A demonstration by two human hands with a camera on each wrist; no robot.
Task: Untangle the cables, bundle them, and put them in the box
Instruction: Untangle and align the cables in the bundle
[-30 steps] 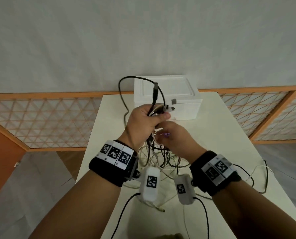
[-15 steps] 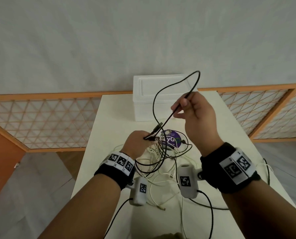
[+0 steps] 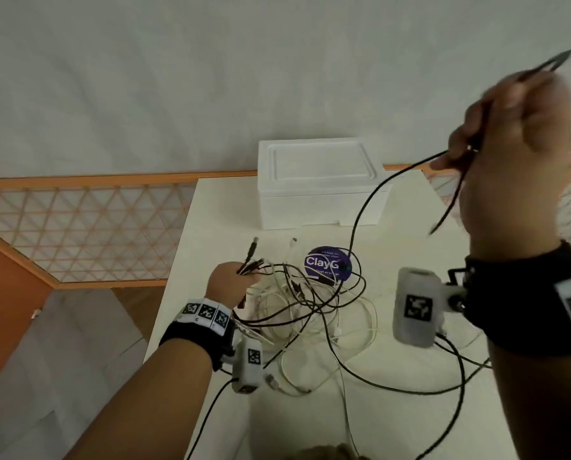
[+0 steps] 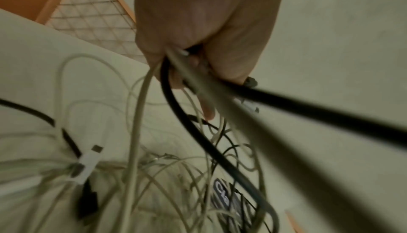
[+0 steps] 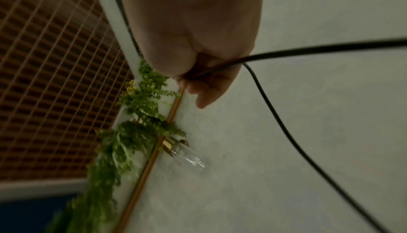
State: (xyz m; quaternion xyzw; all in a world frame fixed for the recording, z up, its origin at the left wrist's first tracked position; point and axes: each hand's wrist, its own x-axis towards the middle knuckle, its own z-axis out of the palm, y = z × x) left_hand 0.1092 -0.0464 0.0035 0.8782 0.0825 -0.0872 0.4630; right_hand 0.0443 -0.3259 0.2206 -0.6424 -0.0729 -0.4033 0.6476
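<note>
A tangle of black and white cables (image 3: pixel 304 303) lies on the cream table (image 3: pixel 393 419). My left hand (image 3: pixel 234 280) sits low at the tangle's left edge and grips a bunch of cable ends, their plugs sticking out past the fingers (image 4: pixel 198 66). My right hand (image 3: pixel 516 154), blurred, is raised high at the upper right and grips a black cable (image 3: pixel 364 210) that runs up from the tangle; in the right wrist view the black cable (image 5: pixel 286 53) passes through the curled fingers (image 5: pixel 207 93). The white foam box (image 3: pixel 317 180) stands closed at the table's far end.
A round purple sticker (image 3: pixel 327 263) lies on the table under the cables, in front of the box. Orange lattice railings (image 3: pixel 78 227) run behind and to both sides of the table. A grey wall (image 3: pixel 211 78) rises behind. Loose cable loops trail toward the table's near right.
My right hand has swung up and to the right, drawing the black cable out of the tangle. My left hand has dropped lower toward the table, still holding the plug ends.
</note>
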